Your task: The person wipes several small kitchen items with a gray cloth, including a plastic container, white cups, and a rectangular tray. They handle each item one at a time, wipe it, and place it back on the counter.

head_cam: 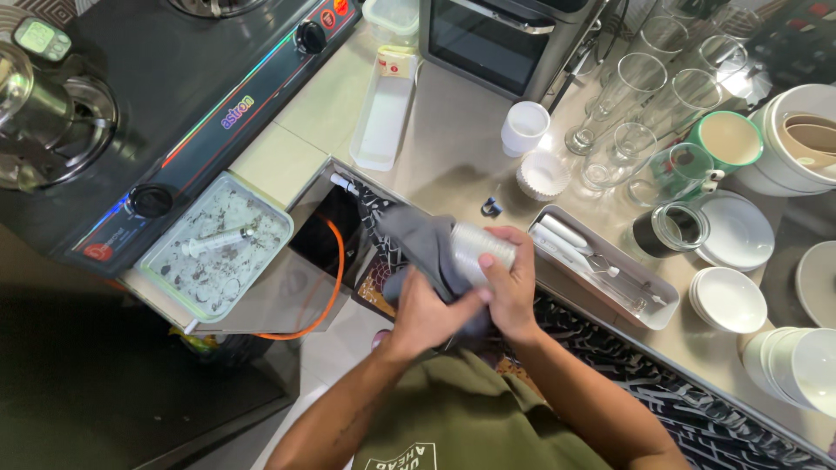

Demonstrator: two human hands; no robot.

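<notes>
My right hand (509, 283) is wrapped around a clear ribbed plastic cup (477, 248), held on its side in front of me. A grey cloth (416, 239) is bunched in my left hand (427, 315) and pressed against the cup's lower side. The cloth drapes up and to the left over the counter edge. Both hands meet just below the cup, over the edge of the counter (453, 148).
A long metal tray (649, 315) with tools lies right of my hands. Tall glasses (623, 96), a green mug (727, 139), white bowls (730, 298) and plates stand to the right. A black stove (174, 96), a lidded tray with a syringe (218, 244) and an orange hose (331, 287) sit left.
</notes>
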